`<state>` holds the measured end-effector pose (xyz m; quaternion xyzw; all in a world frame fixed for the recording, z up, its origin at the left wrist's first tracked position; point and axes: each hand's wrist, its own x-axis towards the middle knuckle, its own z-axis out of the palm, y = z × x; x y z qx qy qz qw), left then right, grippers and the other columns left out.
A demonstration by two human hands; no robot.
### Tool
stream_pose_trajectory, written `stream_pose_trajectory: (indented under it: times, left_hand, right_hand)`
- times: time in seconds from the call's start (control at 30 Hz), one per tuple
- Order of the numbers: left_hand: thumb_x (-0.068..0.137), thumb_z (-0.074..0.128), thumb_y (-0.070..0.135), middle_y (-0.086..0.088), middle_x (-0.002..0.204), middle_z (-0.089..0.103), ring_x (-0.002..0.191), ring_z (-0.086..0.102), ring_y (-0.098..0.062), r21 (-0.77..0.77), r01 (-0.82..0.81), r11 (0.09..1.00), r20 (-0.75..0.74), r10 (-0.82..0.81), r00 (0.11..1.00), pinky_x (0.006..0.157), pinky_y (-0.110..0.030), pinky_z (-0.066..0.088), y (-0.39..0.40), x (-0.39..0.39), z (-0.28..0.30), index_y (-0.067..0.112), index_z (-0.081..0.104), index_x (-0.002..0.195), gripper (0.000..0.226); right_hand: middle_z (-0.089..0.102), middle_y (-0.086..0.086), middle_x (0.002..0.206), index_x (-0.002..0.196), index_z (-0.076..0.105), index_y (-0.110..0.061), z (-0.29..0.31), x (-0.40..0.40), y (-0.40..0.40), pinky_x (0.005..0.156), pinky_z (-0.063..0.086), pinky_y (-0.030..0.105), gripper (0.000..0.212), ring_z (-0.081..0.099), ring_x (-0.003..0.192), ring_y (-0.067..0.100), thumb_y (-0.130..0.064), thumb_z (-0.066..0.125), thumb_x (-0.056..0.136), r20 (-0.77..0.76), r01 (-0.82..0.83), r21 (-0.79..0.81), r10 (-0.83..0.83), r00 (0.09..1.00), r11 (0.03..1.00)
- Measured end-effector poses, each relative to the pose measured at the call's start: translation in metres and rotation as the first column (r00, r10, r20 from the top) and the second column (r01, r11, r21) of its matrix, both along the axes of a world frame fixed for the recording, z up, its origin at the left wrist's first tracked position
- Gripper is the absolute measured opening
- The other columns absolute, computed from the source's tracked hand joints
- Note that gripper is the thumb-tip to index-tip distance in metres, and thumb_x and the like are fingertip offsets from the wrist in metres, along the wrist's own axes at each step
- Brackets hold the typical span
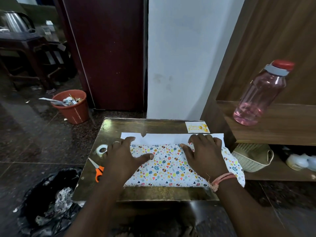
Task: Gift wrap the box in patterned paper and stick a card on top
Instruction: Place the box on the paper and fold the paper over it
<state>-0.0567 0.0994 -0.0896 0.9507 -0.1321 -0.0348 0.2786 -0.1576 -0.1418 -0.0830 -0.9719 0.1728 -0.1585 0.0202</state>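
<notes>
The patterned paper [168, 165], white with small coloured eggs and hearts, is folded over what lies under it on the small brown table [147, 124]; the box itself is hidden. Beyond the fold, the paper's plain white underside [164, 138] lies flat. My left hand [124, 155] presses flat on the left part of the fold, thumb spread to the right. My right hand [204, 151] presses the right part, fingers across the fold's far edge. A small white card [197, 127] with gold balloons lies at the table's far right corner.
A roll of clear tape [102, 149] and orange-handled scissors [97, 169] lie on the table's left side. A pink water bottle [261, 94] stands on a wooden shelf at right, a woven basket [253, 158] below it. An orange waste bin [71, 106] and a black bag [49, 200] sit on the floor.
</notes>
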Motion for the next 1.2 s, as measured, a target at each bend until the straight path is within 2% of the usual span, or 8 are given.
stream_pose_trajectory:
  times: [0.17, 0.33, 0.43, 0.57, 0.73, 0.97, 1.1, 1.2]
  left_hand:
    - [0.047, 0.057, 0.097, 0.002, 0.135, 0.055, 0.129, 0.045, -0.022, -0.05, 0.039, 0.998, -0.041, -0.041, 0.998, 0.104, -0.047, 0.042, 0.002, -0.004, 0.009, 0.043, 0.062, 0.116, 0.088]
    - [0.071, 0.084, 0.06, 0.006, 0.132, 0.057, 0.108, 0.049, -0.009, -0.132, 0.121, 0.984, -0.074, -0.132, 0.989, 0.084, -0.029, 0.039, 0.008, -0.01, 0.02, 0.034, 0.061, 0.124, 0.063]
    - [0.069, 0.086, 0.059, 0.004, 0.141, 0.052, 0.123, 0.047, -0.012, -0.114, 0.153, 0.982, -0.092, -0.164, 0.982, 0.087, -0.026, 0.033, 0.012, -0.01, 0.022, 0.036, 0.057, 0.135, 0.075]
    - [0.07, 0.082, 0.064, 0.004, 0.147, 0.05, 0.122, 0.048, -0.011, -0.114, 0.178, 0.977, -0.114, -0.191, 0.975, 0.084, -0.021, 0.036, 0.013, -0.012, 0.025, 0.035, 0.056, 0.137, 0.078]
    - [0.067, 0.058, 0.087, 0.009, 0.146, 0.056, 0.108, 0.056, -0.009, -0.209, 0.115, 0.971, -0.172, -0.153, 0.973, 0.091, -0.035, 0.047, 0.022, -0.006, 0.029, 0.038, 0.053, 0.141, 0.089]
    - [0.095, 0.028, 0.074, 0.009, 0.151, 0.053, 0.139, 0.049, -0.016, -0.268, 0.23, 0.935, -0.19, -0.286, 0.939, 0.101, -0.033, 0.036, 0.016, -0.008, 0.048, 0.035, 0.055, 0.145, 0.069]
    - [0.101, 0.046, 0.06, 0.004, 0.135, 0.066, 0.114, 0.065, -0.019, -0.028, 0.384, 0.923, -0.09, -0.385, 0.919, 0.096, -0.038, 0.054, -0.027, 0.031, 0.056, 0.033, 0.066, 0.131, 0.045]
    - [0.096, 0.067, 0.046, -0.001, 0.142, 0.061, 0.125, 0.059, -0.024, 0.104, 0.457, 0.883, -0.144, -0.441, 0.886, 0.105, -0.043, 0.048, -0.056, 0.067, 0.047, 0.028, 0.056, 0.143, 0.051]
  right_hand:
    - [0.066, -0.005, 0.123, 0.123, 0.06, -0.03, 0.002, -0.026, 0.007, 0.11, 0.025, 0.047, 0.054, 0.056, 0.122, 0.022, -0.065, 0.031, 0.094, -0.099, 0.003, 0.11, 0.008, 0.995, 0.994]
    - [0.016, -0.007, 0.168, 0.156, 0.025, -0.037, 0.008, -0.044, 0.017, 0.124, 0.001, 0.048, 0.058, 0.003, 0.157, 0.019, -0.057, 0.031, 0.103, -0.264, 0.044, 0.269, 0.03, 0.964, 0.962]
    - [0.015, -0.006, 0.169, 0.154, 0.03, -0.039, 0.021, -0.047, 0.023, 0.124, 0.002, 0.049, 0.052, 0.005, 0.157, 0.021, -0.05, 0.039, 0.104, -0.299, 0.076, 0.342, 0.032, 0.954, 0.937]
    - [0.04, -0.003, 0.158, 0.149, 0.039, -0.036, 0.038, -0.03, 0.024, 0.12, 0.016, 0.049, 0.049, 0.031, 0.147, 0.022, -0.053, 0.04, 0.103, -0.257, 0.04, 0.31, 0.043, 0.965, 0.95]
    - [0.023, -0.001, 0.165, 0.158, 0.015, -0.037, 0.052, -0.019, 0.028, 0.121, -0.008, 0.059, 0.114, 0.011, 0.155, 0.024, -0.089, 0.059, 0.067, -0.539, -0.056, 0.295, 0.214, 0.815, 0.954]
    - [-0.004, -0.001, 0.168, 0.159, -0.012, -0.035, 0.042, -0.036, 0.028, 0.121, -0.009, 0.063, 0.145, -0.01, 0.156, 0.026, -0.074, 0.083, 0.056, -0.596, -0.127, 0.278, 0.274, 0.754, 0.952]
    - [0.005, 0.001, 0.165, 0.16, -0.007, -0.033, 0.033, -0.036, 0.033, 0.122, -0.003, 0.061, 0.129, 0.002, 0.154, 0.028, -0.06, 0.081, 0.07, -0.531, -0.159, 0.198, 0.242, 0.812, 0.967]
    - [0.009, 0.0, 0.164, 0.16, -0.003, -0.034, 0.029, -0.035, 0.032, 0.123, -0.004, 0.06, 0.125, 0.006, 0.153, 0.027, -0.058, 0.081, 0.07, -0.495, -0.163, 0.198, 0.242, 0.834, 0.966]
